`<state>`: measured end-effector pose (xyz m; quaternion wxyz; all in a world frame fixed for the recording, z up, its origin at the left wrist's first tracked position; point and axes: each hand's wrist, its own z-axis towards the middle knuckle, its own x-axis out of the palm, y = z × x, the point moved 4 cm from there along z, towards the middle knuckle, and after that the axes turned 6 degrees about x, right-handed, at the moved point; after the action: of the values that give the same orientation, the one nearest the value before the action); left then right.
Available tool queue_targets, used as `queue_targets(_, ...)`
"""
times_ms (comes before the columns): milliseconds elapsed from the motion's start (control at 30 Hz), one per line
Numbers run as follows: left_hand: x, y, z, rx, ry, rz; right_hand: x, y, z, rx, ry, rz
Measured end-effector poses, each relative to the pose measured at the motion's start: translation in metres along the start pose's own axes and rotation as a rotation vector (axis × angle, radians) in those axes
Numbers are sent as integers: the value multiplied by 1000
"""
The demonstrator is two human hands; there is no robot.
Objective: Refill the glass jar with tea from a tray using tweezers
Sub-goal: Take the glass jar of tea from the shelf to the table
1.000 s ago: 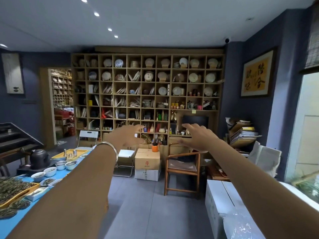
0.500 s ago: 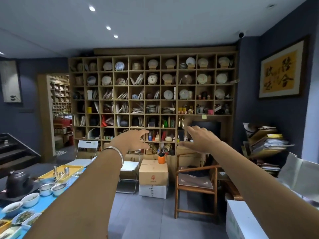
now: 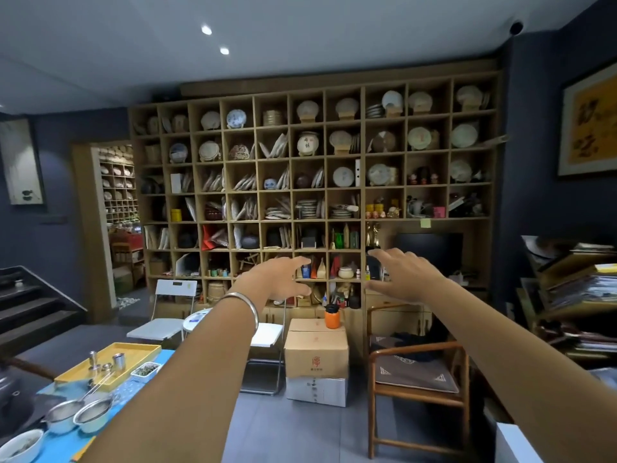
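Note:
Both my arms stretch out in front of me at chest height. My left hand [image 3: 280,279] is open and holds nothing; a silver bangle sits on its wrist. My right hand [image 3: 404,277] is open too, fingers spread, empty. They face each other about a hand's width apart in mid-air, far above the table. At the lower left a blue table [image 3: 66,439] carries a yellow tray [image 3: 133,352] with small metal canisters and a small white dish of tea leaves [image 3: 146,370]. No glass jar or tweezers can be made out.
Metal strainers [image 3: 80,417] and a white bowl [image 3: 21,446] stand on the table's near left. Ahead are a white folding chair [image 3: 167,315], stacked cardboard boxes [image 3: 315,359] with an orange jar [image 3: 332,316], a wooden armchair [image 3: 417,375] and a big wall shelf [image 3: 314,195].
The view has swung up and to the left, so most of the table with its tea trays has slid out of sight. Both hands stay raised, open and empty.

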<state>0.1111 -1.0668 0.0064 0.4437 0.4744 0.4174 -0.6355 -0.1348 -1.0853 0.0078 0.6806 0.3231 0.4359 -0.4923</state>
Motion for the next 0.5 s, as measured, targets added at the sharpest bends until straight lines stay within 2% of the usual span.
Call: queue_targets(500,40,120,266,-45,-51,25,117,-40,286,-57,-21,3)
